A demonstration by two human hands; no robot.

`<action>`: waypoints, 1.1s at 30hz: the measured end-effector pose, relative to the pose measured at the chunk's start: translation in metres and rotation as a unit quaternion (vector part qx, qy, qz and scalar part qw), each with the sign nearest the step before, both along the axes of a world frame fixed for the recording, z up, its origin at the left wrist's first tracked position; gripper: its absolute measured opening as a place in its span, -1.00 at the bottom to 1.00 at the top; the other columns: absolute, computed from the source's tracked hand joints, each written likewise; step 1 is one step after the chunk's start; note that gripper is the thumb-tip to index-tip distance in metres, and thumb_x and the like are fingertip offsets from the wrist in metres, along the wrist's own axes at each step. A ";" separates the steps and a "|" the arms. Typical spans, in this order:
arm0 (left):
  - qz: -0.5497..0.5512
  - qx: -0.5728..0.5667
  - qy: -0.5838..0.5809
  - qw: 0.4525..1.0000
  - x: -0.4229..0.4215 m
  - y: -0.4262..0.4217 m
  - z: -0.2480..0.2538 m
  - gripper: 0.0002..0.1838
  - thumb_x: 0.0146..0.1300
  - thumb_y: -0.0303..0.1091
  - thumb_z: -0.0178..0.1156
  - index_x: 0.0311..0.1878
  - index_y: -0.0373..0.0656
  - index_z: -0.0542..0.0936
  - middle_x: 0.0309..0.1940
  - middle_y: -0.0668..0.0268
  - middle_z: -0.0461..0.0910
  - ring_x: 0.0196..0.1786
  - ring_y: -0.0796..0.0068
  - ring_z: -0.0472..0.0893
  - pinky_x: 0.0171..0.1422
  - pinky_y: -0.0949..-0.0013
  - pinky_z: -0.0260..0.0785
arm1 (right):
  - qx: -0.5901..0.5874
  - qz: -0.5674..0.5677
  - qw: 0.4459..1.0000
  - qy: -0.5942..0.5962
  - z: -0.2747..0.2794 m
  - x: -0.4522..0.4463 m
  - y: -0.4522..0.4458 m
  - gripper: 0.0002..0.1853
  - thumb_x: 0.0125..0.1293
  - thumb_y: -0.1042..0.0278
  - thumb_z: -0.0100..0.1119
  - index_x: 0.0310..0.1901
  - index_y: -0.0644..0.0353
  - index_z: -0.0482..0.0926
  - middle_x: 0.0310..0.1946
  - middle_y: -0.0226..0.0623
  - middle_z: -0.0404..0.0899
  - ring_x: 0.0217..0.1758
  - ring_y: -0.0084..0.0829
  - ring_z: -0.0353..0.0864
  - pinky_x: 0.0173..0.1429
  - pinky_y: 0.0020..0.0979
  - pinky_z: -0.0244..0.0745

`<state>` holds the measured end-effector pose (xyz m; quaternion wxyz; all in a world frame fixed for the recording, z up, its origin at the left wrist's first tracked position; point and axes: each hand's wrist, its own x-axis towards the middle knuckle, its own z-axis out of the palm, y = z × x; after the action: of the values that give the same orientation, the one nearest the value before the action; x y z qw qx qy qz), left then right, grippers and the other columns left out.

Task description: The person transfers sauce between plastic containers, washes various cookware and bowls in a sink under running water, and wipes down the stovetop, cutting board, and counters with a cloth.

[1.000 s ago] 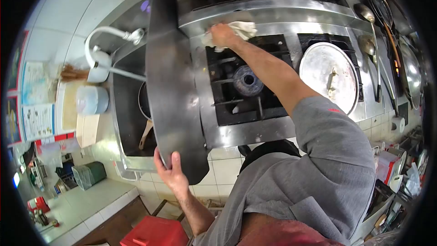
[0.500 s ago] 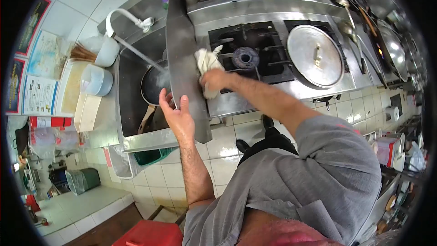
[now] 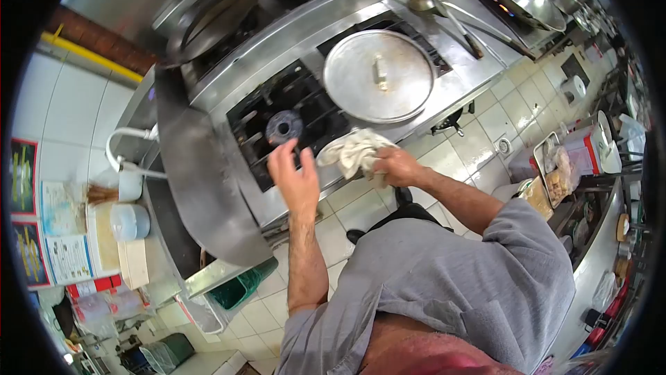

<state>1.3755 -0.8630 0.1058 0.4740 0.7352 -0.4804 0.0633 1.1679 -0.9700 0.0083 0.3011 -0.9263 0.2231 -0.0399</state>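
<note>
My right hand [image 3: 399, 167] grips a whitish cloth [image 3: 355, 153] over the front edge of the steel stove [image 3: 267, 201]. To its left, my left hand [image 3: 295, 177] hangs in the air with its fingers apart, holding nothing, near the black burner grate [image 3: 316, 115]. A round burner [image 3: 284, 127] sits in the middle of that grate. Just beyond the cloth, a large round metal lid [image 3: 361, 90] lies over the second burner. A tall dark metal panel [image 3: 201, 174] stands at the stove's left side.
A white faucet [image 3: 114, 149] rises over the sink [image 3: 170, 226] behind the panel. Clear plastic containers [image 3: 130, 222] stand left of it. A large wok [image 3: 218, 21] sits at the back; ladles [image 3: 423, 2] lie at the right. A green bin [image 3: 243, 285] is below the sink.
My right hand has moved from the stove's far left corner, past the panel, to the front edge with the cloth. My left hand has left the panel's edge and moved right. The view has turned.
</note>
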 end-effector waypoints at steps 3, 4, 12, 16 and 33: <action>-0.124 0.110 0.084 0.983 -0.037 -0.088 -0.026 -0.67 0.09 -0.37 0.18 -0.05 -0.24 0.47 -0.19 0.13 0.43 -0.24 0.24 0.44 -0.13 0.28 0.34 | 0.019 -0.128 0.991 -0.039 -0.027 -0.094 -0.055 -0.67 -0.29 0.47 0.31 -0.33 0.10 0.60 -0.36 -0.17 0.51 -0.22 -0.14 0.52 -0.11 -0.25 0.44; -0.146 0.155 0.110 0.971 -0.047 -0.116 -0.035 -0.63 0.10 -0.34 0.19 -0.03 -0.28 0.45 -0.18 0.09 0.43 -0.24 0.23 0.46 -0.12 0.25 0.34 | 0.035 -0.163 0.985 -0.033 -0.027 -0.123 -0.075 -0.68 -0.26 0.51 0.25 -0.32 0.12 0.61 -0.35 -0.14 0.54 -0.23 -0.15 0.53 -0.10 -0.26 0.44; -0.066 0.355 0.023 0.932 -0.098 -0.273 -0.074 -0.47 0.06 -0.10 0.21 -0.02 -0.34 0.40 -0.09 -0.07 0.42 -0.07 0.02 0.51 0.01 0.11 0.36 | 0.210 -0.496 0.830 -0.141 0.051 -0.218 -0.184 -0.57 -0.16 0.59 0.03 -0.12 0.23 0.56 -0.25 -0.02 0.57 -0.14 -0.16 0.57 -0.01 -0.36 0.43; -0.038 0.402 0.019 0.915 -0.075 -0.303 -0.104 -0.57 0.07 -0.16 0.17 -0.13 -0.36 0.46 -0.19 -0.09 0.51 -0.13 -0.05 0.53 -0.02 0.06 0.37 | -0.108 -0.487 0.836 -0.229 0.052 -0.181 -0.229 -0.42 -0.11 0.58 0.05 0.09 0.20 0.39 -0.08 0.11 0.38 0.01 -0.02 0.39 0.11 -0.23 0.30; 0.007 0.352 0.091 0.932 -0.056 -0.164 -0.025 -0.74 0.08 -0.29 0.19 -0.25 -0.29 0.52 -0.46 0.03 0.57 -0.35 0.06 0.58 -0.26 0.19 0.37 | -0.180 -0.346 0.912 -0.127 -0.077 -0.059 -0.467 -0.42 0.11 0.47 -0.11 0.25 0.08 0.18 0.16 0.23 0.19 0.23 0.13 0.20 0.32 -0.13 0.10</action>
<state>1.3195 -1.0272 0.0805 0.2258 0.8610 -0.4214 -0.1734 1.1088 -1.4370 -0.0684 0.1226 -0.8166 0.4784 -0.2988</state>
